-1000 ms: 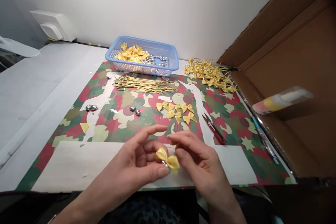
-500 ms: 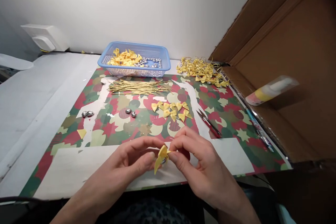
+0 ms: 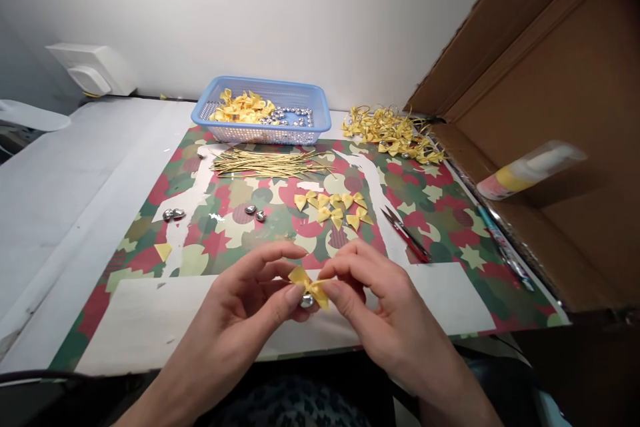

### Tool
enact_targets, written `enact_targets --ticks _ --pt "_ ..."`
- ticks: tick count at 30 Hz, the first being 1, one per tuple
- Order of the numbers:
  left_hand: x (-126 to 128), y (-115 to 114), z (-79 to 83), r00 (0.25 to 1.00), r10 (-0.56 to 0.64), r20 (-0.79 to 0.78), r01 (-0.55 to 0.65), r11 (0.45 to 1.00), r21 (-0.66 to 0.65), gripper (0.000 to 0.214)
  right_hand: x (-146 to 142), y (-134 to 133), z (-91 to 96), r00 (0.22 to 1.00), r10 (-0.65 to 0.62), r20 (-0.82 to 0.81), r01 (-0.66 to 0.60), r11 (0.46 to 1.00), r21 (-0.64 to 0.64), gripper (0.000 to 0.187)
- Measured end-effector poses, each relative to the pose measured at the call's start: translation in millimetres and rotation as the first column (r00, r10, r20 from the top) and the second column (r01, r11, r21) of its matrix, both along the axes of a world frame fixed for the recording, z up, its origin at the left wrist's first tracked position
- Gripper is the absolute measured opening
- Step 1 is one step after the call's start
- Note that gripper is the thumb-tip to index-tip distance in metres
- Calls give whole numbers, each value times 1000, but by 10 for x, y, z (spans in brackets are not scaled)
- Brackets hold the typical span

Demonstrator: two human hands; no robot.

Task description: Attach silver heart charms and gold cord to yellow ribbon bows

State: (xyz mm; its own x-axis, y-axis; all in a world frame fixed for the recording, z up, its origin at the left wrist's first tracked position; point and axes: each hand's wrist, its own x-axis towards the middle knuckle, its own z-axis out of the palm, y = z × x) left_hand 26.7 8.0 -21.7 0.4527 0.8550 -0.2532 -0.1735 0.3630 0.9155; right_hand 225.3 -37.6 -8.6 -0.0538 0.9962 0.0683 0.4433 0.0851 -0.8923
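Note:
Both hands meet over the near edge of the table. My left hand [image 3: 245,300] and my right hand [image 3: 380,307] each pinch one small yellow ribbon bow [image 3: 306,281] between thumb and fingers. A small silver bell [image 3: 307,301] hangs right under the bow, at the fingertips. Several more yellow bows [image 3: 333,207] lie loose on the patterned mat beyond my hands. Two silver bells [image 3: 255,212] lie left of them.
A blue basket [image 3: 320,121] with yellow bows and silver bells stands at the back. A bundle of gold wires [image 3: 265,163] lies before it. A heap of finished bows [image 3: 393,133], red snips [image 3: 406,235], a glue bottle [image 3: 525,170] and a cardboard box [image 3: 575,113] are right.
The bow has been turned between my fingertips: it stood on edge half a second ago and now lies nearly flat, with the bell showing below. The camera view shifted slightly.

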Motion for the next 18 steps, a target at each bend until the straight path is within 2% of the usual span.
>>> enact_targets --ticks 4,9,11,14,18 --pt "-9 -8 19 998 34 -43 -35 999 -20 7 4 -75 -68 992 -77 -97 87 990 114 29" --pt "-30 -2 29 991 32 -130 -35 999 -25 11 -99 -191 -134 929 -138 -344 194 972 134 43" --pt "-38 -1 6 986 44 -164 -45 999 -3 12 -137 -192 -154 901 -157 -405 223 967 121 41" --pt "-52 8 -75 974 39 -221 -20 996 90 14 -136 -151 -206 903 -161 -398 212 973 89 20" --pt "-72 51 -218 906 98 -411 39 949 312 15 -73 -91 -302 917 -239 -319 249 968 -9 21"
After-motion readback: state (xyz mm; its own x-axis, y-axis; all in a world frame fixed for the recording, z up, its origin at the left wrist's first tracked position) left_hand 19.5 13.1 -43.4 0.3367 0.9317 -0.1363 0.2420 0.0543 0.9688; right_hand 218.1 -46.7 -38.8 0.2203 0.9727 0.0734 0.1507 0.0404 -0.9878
